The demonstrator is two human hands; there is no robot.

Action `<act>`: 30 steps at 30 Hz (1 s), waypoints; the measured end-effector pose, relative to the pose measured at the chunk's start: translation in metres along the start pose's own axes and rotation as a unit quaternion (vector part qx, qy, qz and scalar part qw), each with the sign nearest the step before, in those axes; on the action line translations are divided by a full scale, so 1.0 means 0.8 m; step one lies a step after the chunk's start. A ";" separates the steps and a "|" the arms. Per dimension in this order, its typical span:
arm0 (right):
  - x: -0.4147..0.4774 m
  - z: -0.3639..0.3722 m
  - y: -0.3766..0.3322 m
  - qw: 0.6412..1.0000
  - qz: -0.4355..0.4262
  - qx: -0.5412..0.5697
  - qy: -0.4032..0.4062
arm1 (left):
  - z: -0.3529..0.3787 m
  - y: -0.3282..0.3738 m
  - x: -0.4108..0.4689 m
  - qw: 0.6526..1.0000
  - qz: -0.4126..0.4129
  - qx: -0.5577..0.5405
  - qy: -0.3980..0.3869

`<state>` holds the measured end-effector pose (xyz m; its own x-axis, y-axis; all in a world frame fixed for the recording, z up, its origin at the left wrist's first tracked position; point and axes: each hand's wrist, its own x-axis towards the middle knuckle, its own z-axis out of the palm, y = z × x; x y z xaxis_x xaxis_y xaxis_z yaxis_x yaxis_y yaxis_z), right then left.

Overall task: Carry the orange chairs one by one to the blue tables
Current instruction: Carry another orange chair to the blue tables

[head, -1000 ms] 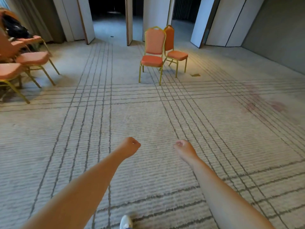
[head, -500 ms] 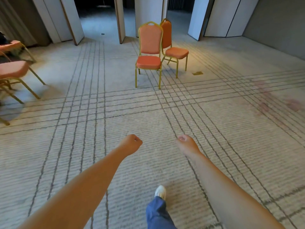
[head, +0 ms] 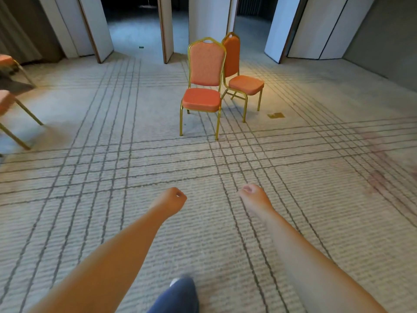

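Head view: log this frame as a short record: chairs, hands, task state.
near chair: orange padded chair with gold metal frame, upright on lined beige carpet
behind it: second orange chair, same kind, turned sideways
left edge: more orange chairs, partly visible
hands: left hand and right hand curled, empty
blue tables: not in view

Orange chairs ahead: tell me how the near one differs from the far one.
The near chair faces the camera; the far chair is angled to the right. The near chair's back shows whole; the far chair's is partly hidden behind it. Both: orange upholstery, gold frames.
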<state>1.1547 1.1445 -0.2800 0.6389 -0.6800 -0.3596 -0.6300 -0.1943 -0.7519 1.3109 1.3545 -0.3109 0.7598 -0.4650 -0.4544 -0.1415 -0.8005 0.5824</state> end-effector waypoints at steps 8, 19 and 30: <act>0.240 -0.027 -0.063 1.000 0.002 -0.011 0.002 | -0.032 0.104 0.253 1.000 0.002 -0.010 -0.022; 0.562 -0.069 -0.204 1.000 0.030 0.001 0.002 | -0.136 0.270 0.566 0.998 0.007 -0.038 -0.044; 0.898 -0.108 -0.291 0.999 0.035 -0.023 -0.031 | -0.163 0.407 0.854 0.998 -0.047 -0.035 -0.029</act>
<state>1.7221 0.6399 -0.3155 0.6180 -0.6484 -0.4445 -0.6924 -0.1811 -0.6984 1.8663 0.8253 -0.3440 0.7300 -0.4106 -0.5463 -0.0248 -0.8148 0.5792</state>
